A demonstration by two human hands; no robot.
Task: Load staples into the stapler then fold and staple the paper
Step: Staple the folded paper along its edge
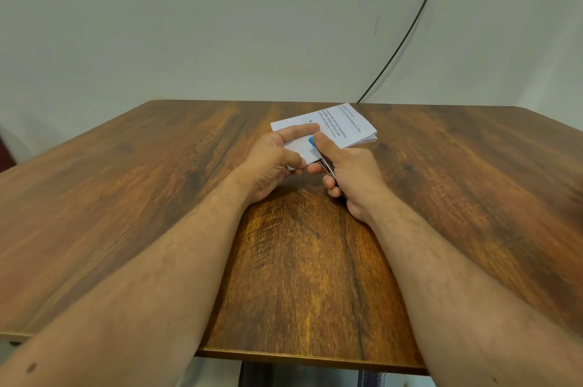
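1. Paper (344,128), folded, is pinched by L hand (277,162) at near corner.
2. Stapler (320,154), blue-tipped, is gripped in R hand (353,178), clamped over paper edge btwn hands.

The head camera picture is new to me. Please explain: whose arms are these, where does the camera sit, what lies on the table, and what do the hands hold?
There is no machine here. The camera sits on a person's head and looks forward and down, so both bare arms are that person's own. A wooden table fills the view. The left hand pinches a folded printed paper at its near corner. The right hand grips a small stapler, blue on top with metal beneath, closed over that same corner. A black cable runs down the wall behind.
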